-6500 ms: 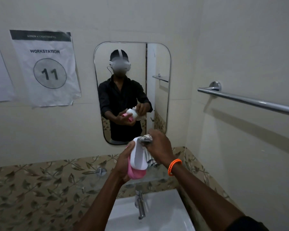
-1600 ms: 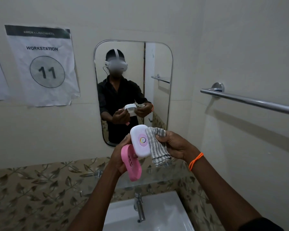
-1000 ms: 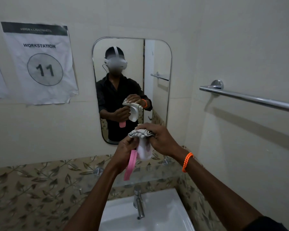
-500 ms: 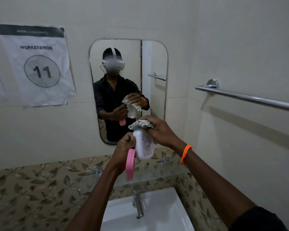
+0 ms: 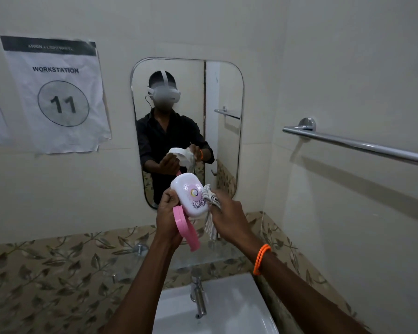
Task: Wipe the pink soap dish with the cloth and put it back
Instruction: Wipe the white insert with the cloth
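Note:
The soap dish hangs open in mid-air above the sink: its pink base [image 5: 186, 229] points down and its white lid [image 5: 190, 194] with a printed pattern faces me. My left hand [image 5: 170, 219] grips the dish at its hinge side. My right hand [image 5: 228, 215] holds a bunched striped grey-white cloth [image 5: 210, 205] against the lid's right edge, with a tail of cloth dangling below. An orange band circles my right wrist. The mirror repeats both hands and the dish.
A white sink [image 5: 229, 309] with a chrome tap [image 5: 198, 294] lies below my arms. A glass shelf [image 5: 217, 254] runs under the wall mirror [image 5: 187, 131]. A chrome towel bar [image 5: 357, 145] sticks out on the right wall. A paper sign [image 5: 56, 95] hangs left.
The cloth has slid from the top of the white lid down to its right edge. The lid has turned so its printed face is toward me. The camera has dipped slightly.

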